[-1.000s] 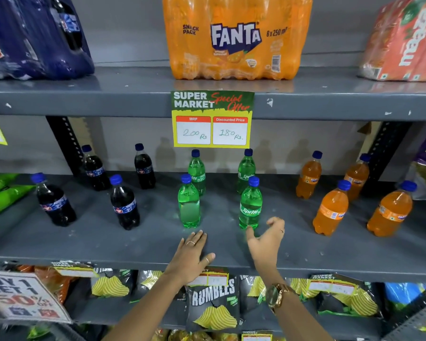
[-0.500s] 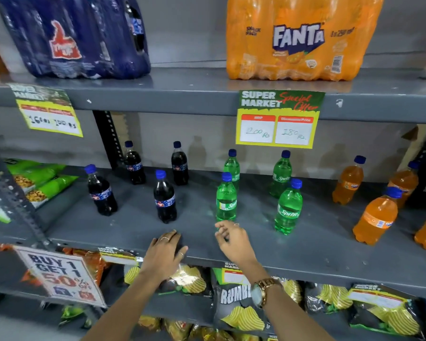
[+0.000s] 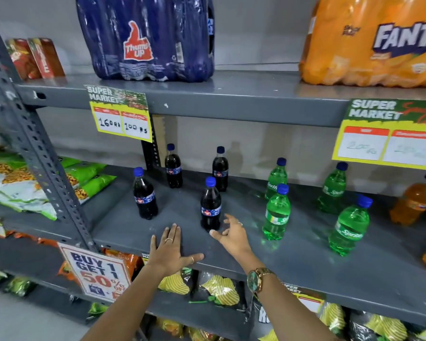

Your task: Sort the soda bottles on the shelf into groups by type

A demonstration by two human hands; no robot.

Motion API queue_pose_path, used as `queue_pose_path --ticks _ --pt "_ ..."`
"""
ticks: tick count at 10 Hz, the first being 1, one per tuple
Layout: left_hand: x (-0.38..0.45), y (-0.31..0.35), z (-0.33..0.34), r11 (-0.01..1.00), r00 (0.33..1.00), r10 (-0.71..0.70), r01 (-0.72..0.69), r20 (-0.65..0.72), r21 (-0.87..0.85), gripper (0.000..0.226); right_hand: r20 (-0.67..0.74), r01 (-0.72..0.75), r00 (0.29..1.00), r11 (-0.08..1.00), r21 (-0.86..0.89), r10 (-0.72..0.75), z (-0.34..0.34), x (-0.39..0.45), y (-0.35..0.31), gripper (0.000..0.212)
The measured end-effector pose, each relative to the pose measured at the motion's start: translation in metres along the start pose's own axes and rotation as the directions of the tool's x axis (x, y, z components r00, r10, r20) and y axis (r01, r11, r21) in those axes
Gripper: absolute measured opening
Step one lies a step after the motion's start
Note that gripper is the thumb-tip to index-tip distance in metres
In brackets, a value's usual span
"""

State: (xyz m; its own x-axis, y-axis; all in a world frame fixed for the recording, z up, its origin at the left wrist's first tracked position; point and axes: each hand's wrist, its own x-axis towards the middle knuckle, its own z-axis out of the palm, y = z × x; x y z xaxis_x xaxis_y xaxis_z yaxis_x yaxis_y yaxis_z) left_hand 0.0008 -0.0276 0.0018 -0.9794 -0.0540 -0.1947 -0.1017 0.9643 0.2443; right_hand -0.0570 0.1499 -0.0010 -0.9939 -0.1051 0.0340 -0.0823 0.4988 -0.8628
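blue shrink-wrapped pack: "Thums Up" | orange pack: "FANTA" | left price tag: "SUPER MARKET", "160 Rs", "100 Rs" | promo sign: "BUY 1 GET 1 50%" | green bottle: "Sprite"

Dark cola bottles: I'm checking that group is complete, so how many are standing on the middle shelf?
4: back left, back right, front left, and front right just ahead of the right hand. None looks hidden.

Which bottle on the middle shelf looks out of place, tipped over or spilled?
None stands out. The dark cola bottles, green bottles and orange bottles stand upright in separate groups on the shelf, with no spill visible.
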Motion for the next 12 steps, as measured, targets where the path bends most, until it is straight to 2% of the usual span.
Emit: queue_pose_path --ticks 1,2,4,6,8,10,11,12 --pt "0.004 -0.001 -0.001 1.0 1.0 0.0 0.0 0.023 -0.009 0.141 -0.044 0.043 0.998 0.998 0.034 -0.041 0.007 0.006 -0.002 0.057" --pt "0.007 -0.001 -0.001 1.0 0.999 -0.002 0.002 0.05 -0.013 0.137 -0.062 0.074 0.995 0.997 0.019 -0.072 0.016 0.015 -0.001 0.04" --pt "0.007 -0.004 0.0 1.0 0.999 0.001 0.0 0.053 -0.013 0.127 -0.031 0.102 0.994 0.995 0.022 -0.102 0.024 0.021 -0.004 0.034" --pt "0.008 -0.005 0.001 1.0 0.999 0.006 -0.006 0.039 -0.008 0.12 0.012 0.098 0.995 0.995 -0.022 -0.098 0.021 0.02 -0.01 0.04" --pt "0.006 -0.004 0.002 1.0 1.0 0.011 -0.011 0.024 -0.016 0.119 0.005 0.045 0.999 0.999 0.019 -0.045 0.021 0.019 -0.011 0.044" --pt "0.004 -0.003 0.0 1.0 1.0 0.006 -0.005 0.023 -0.009 0.117 -0.013 -0.032 0.999 0.994 0.101 0.034 0.014 0.006 -0.017 0.065" --pt "0.0 0.0 0.0 1.0 1.0 -0.005 0.005 0.019 0.011 0.118 -0.061 0.023 0.998 0.999 0.033 -0.021 0.005 -0.006 -0.018 0.054" --pt "-0.008 0.007 0.002 0.997 0.998 -0.007 0.012 -0.064 0.079 0.106 -0.13 0.147 0.978 0.982 -0.118 -0.162 -0.015 -0.024 -0.017 0.035"
